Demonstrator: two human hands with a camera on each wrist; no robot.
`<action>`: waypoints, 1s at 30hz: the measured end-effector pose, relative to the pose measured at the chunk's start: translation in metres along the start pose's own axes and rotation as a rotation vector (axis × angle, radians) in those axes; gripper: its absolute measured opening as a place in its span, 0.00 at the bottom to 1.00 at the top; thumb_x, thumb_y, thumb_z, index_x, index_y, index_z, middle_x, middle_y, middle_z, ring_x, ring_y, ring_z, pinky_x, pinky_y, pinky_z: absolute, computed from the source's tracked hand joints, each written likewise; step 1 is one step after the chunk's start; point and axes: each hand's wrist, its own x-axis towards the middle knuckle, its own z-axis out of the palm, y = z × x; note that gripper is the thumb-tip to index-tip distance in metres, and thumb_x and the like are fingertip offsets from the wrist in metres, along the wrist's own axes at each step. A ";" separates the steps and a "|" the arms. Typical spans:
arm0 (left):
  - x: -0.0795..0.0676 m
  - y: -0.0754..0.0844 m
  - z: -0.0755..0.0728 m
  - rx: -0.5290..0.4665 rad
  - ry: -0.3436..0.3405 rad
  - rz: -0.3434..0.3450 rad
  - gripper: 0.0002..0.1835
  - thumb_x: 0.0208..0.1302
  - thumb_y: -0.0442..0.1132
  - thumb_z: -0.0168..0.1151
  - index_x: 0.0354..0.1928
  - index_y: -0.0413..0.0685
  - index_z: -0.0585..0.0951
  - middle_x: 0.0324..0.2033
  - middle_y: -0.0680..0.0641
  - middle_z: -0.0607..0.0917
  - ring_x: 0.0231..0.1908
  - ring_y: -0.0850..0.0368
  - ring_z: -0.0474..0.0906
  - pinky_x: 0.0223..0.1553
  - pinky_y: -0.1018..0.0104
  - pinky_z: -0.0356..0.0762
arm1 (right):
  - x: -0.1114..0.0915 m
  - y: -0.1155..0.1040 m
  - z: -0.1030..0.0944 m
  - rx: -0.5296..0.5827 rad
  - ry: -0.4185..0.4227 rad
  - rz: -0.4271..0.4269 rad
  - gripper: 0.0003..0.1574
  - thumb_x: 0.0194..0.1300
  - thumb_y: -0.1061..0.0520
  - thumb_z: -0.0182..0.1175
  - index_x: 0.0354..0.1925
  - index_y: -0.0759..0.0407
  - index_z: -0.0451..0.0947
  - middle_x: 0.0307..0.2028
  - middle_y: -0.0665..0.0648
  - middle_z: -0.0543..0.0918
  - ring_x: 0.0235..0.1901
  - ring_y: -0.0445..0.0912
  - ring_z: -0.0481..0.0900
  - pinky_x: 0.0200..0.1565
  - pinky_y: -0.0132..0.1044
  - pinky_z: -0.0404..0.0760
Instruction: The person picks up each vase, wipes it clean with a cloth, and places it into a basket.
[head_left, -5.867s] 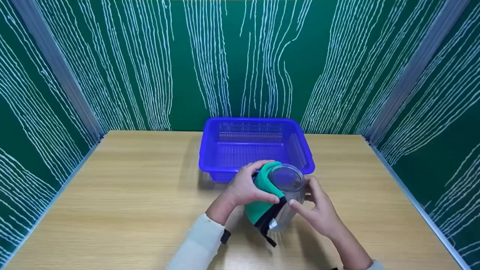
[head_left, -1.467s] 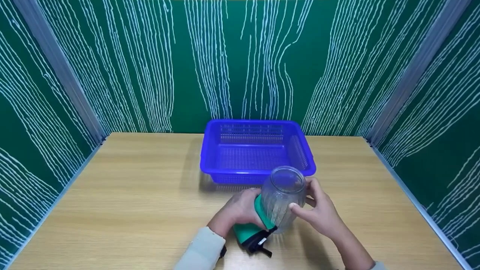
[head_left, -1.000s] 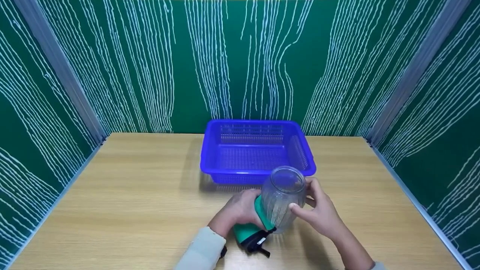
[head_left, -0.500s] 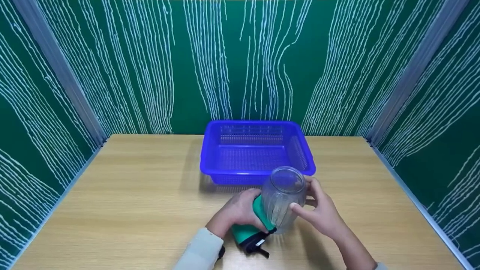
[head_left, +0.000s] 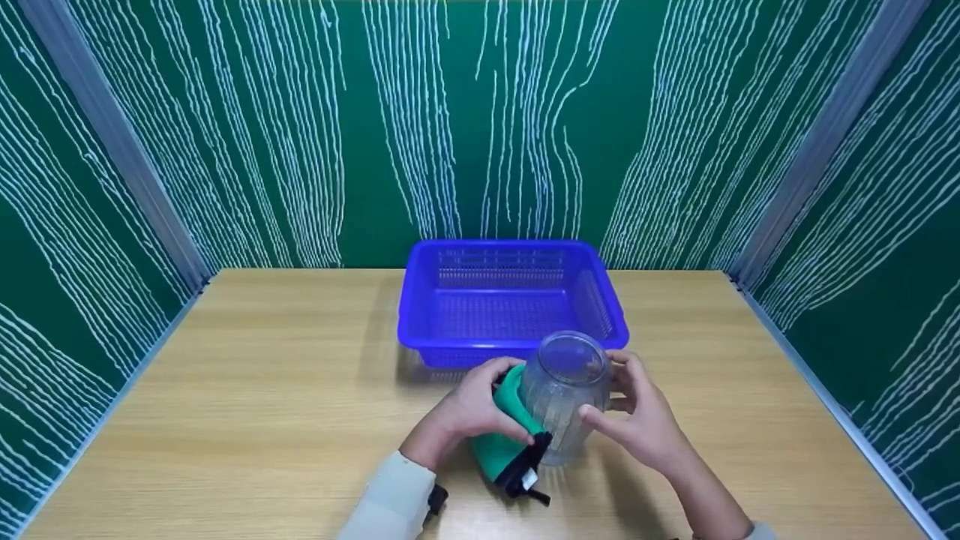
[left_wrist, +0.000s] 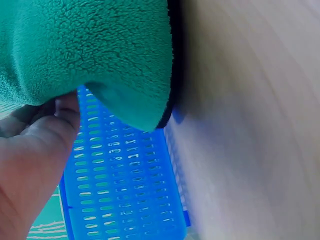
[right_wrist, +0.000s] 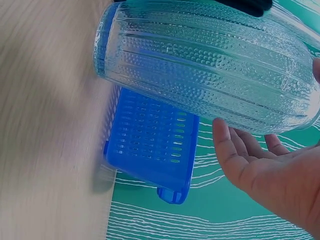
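Note:
A clear ribbed glass jar [head_left: 564, 401] stands upright on the table in the head view. My right hand [head_left: 646, 427] holds its right side, thumb at the front and fingers behind. On the other side, my left hand [head_left: 471, 405] grips a green fleecy cloth [head_left: 496, 456] with a black edge and a small white tag, pressing it against the glass. Close up in the left wrist view, the cloth [left_wrist: 100, 50] hides most of the fingers. Bumpy texture shows between the ribs of the jar [right_wrist: 200, 65] in the right wrist view.
Just behind the jar sits a blue plastic basket [head_left: 480, 344] with slotted walls. The wooden table [head_left: 262, 390] reaches back to green walls [head_left: 300, 112] with white wavy lines. A small black object [head_left: 437, 499] shows at the left sleeve [head_left: 394, 495].
Over the last half second my left hand has slid the cloth upward along the jar's side, after staying lower. The right hand keeps its place on the jar, which stays put.

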 end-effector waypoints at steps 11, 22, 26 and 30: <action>0.001 0.010 -0.006 -0.051 0.038 0.050 0.50 0.12 0.54 0.79 0.51 0.75 0.68 0.45 0.65 0.72 0.46 0.63 0.69 0.46 0.63 0.68 | 0.000 0.001 -0.002 -0.009 0.037 -0.004 0.41 0.41 0.57 0.70 0.54 0.51 0.63 0.47 0.53 0.74 0.44 0.44 0.73 0.41 0.34 0.75; 0.006 0.026 -0.018 -0.059 0.072 0.114 0.50 0.15 0.56 0.78 0.53 0.77 0.66 0.48 0.66 0.73 0.48 0.65 0.69 0.50 0.59 0.65 | 0.002 0.000 0.000 -0.038 0.068 -0.022 0.38 0.42 0.58 0.70 0.53 0.49 0.66 0.46 0.48 0.73 0.42 0.42 0.73 0.41 0.33 0.75; 0.006 0.032 -0.018 -0.120 0.098 0.098 0.48 0.18 0.56 0.77 0.53 0.78 0.66 0.48 0.67 0.73 0.49 0.65 0.68 0.52 0.57 0.64 | 0.001 0.000 0.000 -0.042 0.061 -0.011 0.38 0.42 0.58 0.70 0.53 0.49 0.66 0.47 0.48 0.73 0.42 0.42 0.73 0.41 0.34 0.74; 0.008 0.036 -0.019 -0.161 0.113 0.088 0.45 0.21 0.56 0.76 0.51 0.79 0.67 0.47 0.67 0.73 0.49 0.65 0.69 0.51 0.57 0.65 | 0.001 0.000 0.000 -0.037 0.049 -0.021 0.38 0.42 0.58 0.69 0.53 0.49 0.66 0.46 0.48 0.74 0.42 0.42 0.73 0.41 0.34 0.75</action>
